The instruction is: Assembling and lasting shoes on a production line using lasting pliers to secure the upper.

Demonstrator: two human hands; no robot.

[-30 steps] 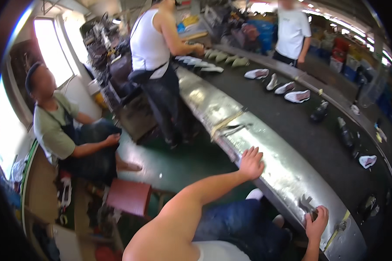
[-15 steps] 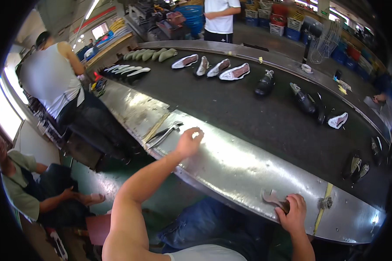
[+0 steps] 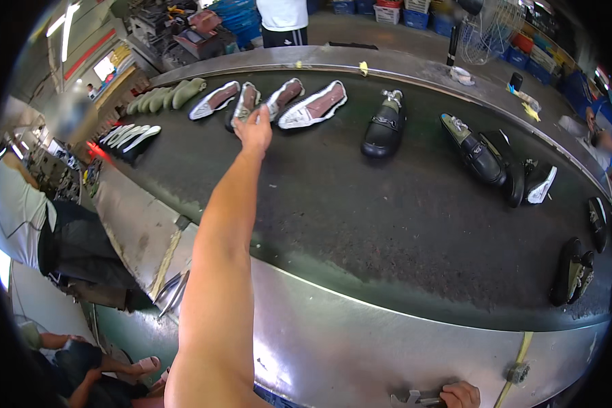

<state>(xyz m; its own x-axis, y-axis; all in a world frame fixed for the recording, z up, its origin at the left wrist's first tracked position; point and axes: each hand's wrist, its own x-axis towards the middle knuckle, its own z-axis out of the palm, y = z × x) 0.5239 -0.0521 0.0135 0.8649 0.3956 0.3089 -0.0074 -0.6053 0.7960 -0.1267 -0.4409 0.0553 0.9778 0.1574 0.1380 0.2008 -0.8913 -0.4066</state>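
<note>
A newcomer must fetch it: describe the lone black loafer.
On the black work surface, find the row of four white-edged shoes near the left hand. Just right sits the black loafer, toe toward the near edge, alone while black shoes farther right are bunched.

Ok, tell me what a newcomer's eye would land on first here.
Probably the long bare arm in mid-picture, the left grip up at the row of white-edged shoes far across the dark belt. Next, perhaps, the lone black loafer right of that row, then the metal tool at the right grip, bottom edge.
</note>
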